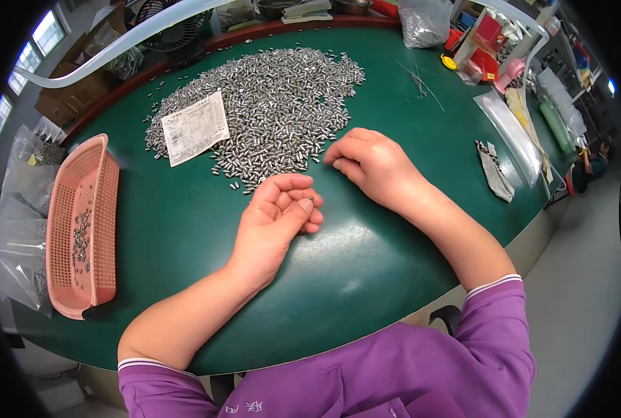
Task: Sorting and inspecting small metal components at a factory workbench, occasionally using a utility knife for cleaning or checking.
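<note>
A wide heap of small shiny metal cylinder-shaped parts [275,104] is spread over the green table [206,279]. Just below the heap's near edge is my left hand [279,212], palm turned up and fingers curled. Its thumb presses on a small metal part [312,199], of which only a bit shows at the fingertips. My right hand [373,164] is at the heap's right front edge, back of the hand up. Its thumb and fingers are drawn together, and what they hold, if anything, is hidden. A printed paper slip [195,130] lies on the heap's left side.
At the left stands a pink perforated basket [108,230] with metal pieces in it, beside clear bags [21,244] of parts. Thin wires [420,80] lie at the back right. A grey cloth item [493,171] and a clear plastic sleeve [509,132] rest along the right edge.
</note>
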`<action>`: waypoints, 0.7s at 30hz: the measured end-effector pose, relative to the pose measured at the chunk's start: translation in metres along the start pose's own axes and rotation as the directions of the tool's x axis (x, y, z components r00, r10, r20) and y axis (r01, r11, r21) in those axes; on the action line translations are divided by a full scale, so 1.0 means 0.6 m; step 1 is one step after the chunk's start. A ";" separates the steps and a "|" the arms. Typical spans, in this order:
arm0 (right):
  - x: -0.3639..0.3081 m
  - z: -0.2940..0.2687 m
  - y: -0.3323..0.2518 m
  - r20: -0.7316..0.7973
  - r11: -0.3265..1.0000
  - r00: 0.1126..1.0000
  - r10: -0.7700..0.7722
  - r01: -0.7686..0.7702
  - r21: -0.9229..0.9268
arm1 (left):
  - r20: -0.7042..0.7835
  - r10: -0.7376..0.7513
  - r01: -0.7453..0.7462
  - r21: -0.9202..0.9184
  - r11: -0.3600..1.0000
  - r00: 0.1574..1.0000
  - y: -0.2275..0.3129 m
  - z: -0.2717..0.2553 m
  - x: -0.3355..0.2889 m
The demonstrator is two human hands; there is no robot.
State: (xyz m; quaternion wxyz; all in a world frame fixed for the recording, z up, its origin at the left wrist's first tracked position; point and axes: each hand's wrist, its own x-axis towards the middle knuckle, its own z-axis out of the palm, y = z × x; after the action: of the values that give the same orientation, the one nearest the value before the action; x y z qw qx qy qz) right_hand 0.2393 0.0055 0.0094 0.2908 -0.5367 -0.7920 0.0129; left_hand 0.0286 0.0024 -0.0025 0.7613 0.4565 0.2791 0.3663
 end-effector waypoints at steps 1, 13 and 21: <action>0.006 -0.003 -0.011 -0.009 0.989 1.000 -0.011 0.013 0.145 | -0.015 -0.004 0.004 -0.007 1.000 1.000 0.000 -0.001 0.000; 0.008 -0.028 -0.068 0.029 0.905 0.981 -0.192 0.165 0.391 | 0.056 -0.080 0.081 -0.028 0.996 0.995 0.001 -0.005 0.000; 0.013 -0.028 -0.049 -0.153 0.929 0.962 -0.225 0.259 0.266 | 0.103 -0.038 0.049 -0.103 0.994 0.994 -0.001 -0.007 -0.001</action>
State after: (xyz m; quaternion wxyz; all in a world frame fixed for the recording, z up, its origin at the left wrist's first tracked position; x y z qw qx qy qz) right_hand 0.2204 -0.0051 0.0366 0.4110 -0.3876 -0.8231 0.0579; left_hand 0.0254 0.0039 -0.0047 0.8051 0.4277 0.2303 0.3403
